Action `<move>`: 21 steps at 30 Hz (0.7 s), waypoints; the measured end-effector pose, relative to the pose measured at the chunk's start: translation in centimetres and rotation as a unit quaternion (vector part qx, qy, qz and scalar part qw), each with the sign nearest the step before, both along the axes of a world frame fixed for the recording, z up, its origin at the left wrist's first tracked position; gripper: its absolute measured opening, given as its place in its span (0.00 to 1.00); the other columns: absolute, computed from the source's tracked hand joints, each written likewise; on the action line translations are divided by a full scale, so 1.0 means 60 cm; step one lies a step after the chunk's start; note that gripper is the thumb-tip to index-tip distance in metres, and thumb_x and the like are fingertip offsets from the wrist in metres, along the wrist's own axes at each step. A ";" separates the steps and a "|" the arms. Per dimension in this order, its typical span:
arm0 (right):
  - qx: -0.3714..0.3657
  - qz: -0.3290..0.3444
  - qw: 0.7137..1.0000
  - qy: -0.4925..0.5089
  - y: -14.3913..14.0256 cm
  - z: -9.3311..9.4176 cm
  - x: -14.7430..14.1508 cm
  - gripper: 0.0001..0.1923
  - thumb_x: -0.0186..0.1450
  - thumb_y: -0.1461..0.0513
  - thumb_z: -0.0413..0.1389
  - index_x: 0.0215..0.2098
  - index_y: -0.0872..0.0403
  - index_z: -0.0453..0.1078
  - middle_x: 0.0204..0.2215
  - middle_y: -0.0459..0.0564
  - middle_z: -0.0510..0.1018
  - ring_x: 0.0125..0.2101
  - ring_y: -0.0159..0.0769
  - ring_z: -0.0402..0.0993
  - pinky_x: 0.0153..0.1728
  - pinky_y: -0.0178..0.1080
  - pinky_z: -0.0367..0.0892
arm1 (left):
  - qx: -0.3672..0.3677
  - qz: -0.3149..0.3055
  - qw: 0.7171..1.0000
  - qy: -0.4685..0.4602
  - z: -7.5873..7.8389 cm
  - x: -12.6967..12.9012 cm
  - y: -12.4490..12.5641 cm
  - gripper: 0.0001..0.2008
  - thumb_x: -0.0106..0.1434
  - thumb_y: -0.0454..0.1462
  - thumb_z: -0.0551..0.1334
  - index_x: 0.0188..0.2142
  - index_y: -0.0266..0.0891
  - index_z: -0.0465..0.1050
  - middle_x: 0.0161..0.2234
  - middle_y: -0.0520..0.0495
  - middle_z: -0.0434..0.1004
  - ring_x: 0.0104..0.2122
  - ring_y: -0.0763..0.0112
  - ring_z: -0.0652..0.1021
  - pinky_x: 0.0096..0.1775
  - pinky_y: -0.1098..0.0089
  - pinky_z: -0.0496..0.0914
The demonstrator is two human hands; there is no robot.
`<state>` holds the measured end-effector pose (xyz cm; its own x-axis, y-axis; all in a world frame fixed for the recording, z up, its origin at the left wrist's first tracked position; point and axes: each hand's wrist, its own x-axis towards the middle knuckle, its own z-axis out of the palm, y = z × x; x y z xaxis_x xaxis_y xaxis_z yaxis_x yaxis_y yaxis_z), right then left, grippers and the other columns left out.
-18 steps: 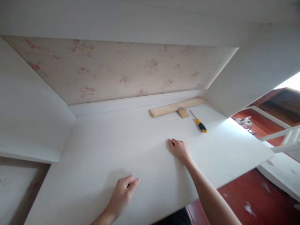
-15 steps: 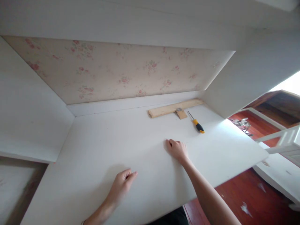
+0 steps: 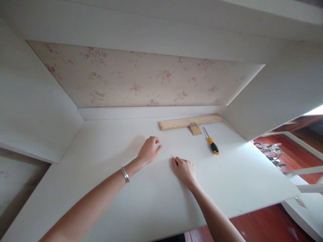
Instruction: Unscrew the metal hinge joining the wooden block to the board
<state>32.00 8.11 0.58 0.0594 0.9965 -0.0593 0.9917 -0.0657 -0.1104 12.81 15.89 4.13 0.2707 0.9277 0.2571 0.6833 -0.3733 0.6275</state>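
Observation:
My left hand [image 3: 149, 150], a metal bracelet at its wrist, is over the white board [image 3: 111, 198]. Its fingers are loosely curled and the thumb stands apart from them; nothing shows between. Beside it, my right hand [image 3: 184, 170] rests on the board, closed; whatever its fingers might hold is hidden. Farther back lies a yellow and black screwdriver [image 3: 213, 146], its shaft pointing away from me. A light wooden strip [image 3: 176, 123] lies along the rear, with a small metal piece and a brown cardboard-like piece [image 3: 195, 130] at its front edge.
White side panels [image 3: 37, 87] flank the board, and floral wallpaper [image 3: 148, 77] shows behind. Overhead runs a white panel [image 3: 141, 37]. To the right, metal items [image 3: 272, 151] lie on the red floor [image 3: 262, 222] beside white furniture.
My left hand has moved forward and right, toward my right hand, and its thumb has come apart from the fingers. The right hand stays closed on the board. The camera view has shifted slightly.

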 end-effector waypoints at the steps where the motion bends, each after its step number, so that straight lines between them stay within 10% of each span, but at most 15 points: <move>1: 0.005 0.003 1.000 0.001 0.000 -0.001 0.002 0.25 0.70 0.51 0.37 0.31 0.49 0.73 0.28 0.49 0.79 0.27 0.35 0.74 0.27 0.35 0.52 | 0.020 -0.019 0.999 0.028 0.006 0.018 0.024 0.09 0.60 0.40 0.57 0.38 0.38 0.65 0.39 0.45 0.70 0.41 0.65 0.70 0.46 0.66 0.64; 10: 0.007 0.000 1.000 0.012 0.004 -0.002 0.010 0.26 0.69 0.51 0.37 0.31 0.49 0.73 0.28 0.50 0.80 0.28 0.35 0.74 0.28 0.34 0.55 | 0.065 -0.065 0.963 0.253 0.000 0.119 0.185 0.26 0.57 0.49 0.59 0.50 0.37 0.63 0.50 0.38 0.64 0.50 0.54 0.66 0.49 0.58 0.62; 21: 0.005 -0.005 1.000 0.027 0.017 -0.001 0.016 0.26 0.69 0.51 0.37 0.28 0.48 0.72 0.27 0.49 0.79 0.27 0.36 0.74 0.26 0.34 0.53 | 0.044 -0.087 0.956 0.276 -0.049 0.150 0.242 0.32 0.56 0.56 0.57 0.52 0.37 0.61 0.52 0.37 0.64 0.53 0.54 0.65 0.54 0.58 0.55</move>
<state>32.95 9.12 0.50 0.0672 0.9964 -0.0520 0.9836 -0.0749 -0.1643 21.80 30.39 1.18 0.5365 0.8371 0.1064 0.8236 -0.5469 0.1504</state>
